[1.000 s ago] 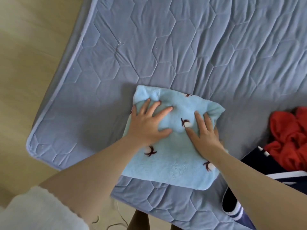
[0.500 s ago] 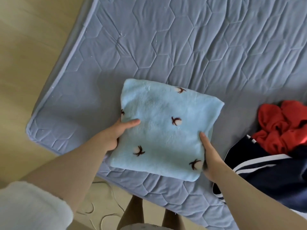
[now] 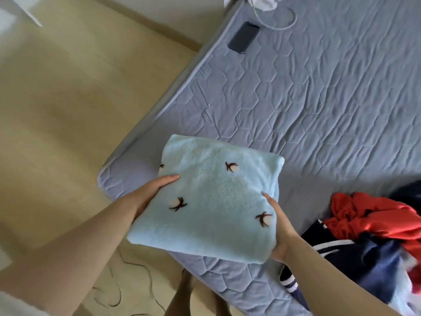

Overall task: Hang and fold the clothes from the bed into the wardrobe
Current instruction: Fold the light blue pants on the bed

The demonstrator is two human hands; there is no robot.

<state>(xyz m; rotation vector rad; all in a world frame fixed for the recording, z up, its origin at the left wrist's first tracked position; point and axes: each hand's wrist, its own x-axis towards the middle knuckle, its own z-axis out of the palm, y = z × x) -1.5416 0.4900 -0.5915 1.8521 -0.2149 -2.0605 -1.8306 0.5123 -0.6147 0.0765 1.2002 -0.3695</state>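
A folded light-blue fleece garment (image 3: 211, 197) with small brown-and-white motifs is held up above the near corner of the bed (image 3: 319, 106). My left hand (image 3: 148, 192) grips its left edge, thumb on top. My right hand (image 3: 279, 226) grips its right edge, fingers underneath. A crumpled red garment (image 3: 373, 217) and a navy garment with white stripes (image 3: 355, 256) lie in a heap on the bed at the right.
A dark phone (image 3: 243, 37) and a white cable (image 3: 280, 23) lie near the bed's far left edge. Beige floor (image 3: 68, 110) spreads to the left, with a thin cord (image 3: 127, 283) on it near my legs.
My hands went from pressing the blue garment flat on the bed to gripping its sides and lifting it off. The view has swung back and left, showing more floor.
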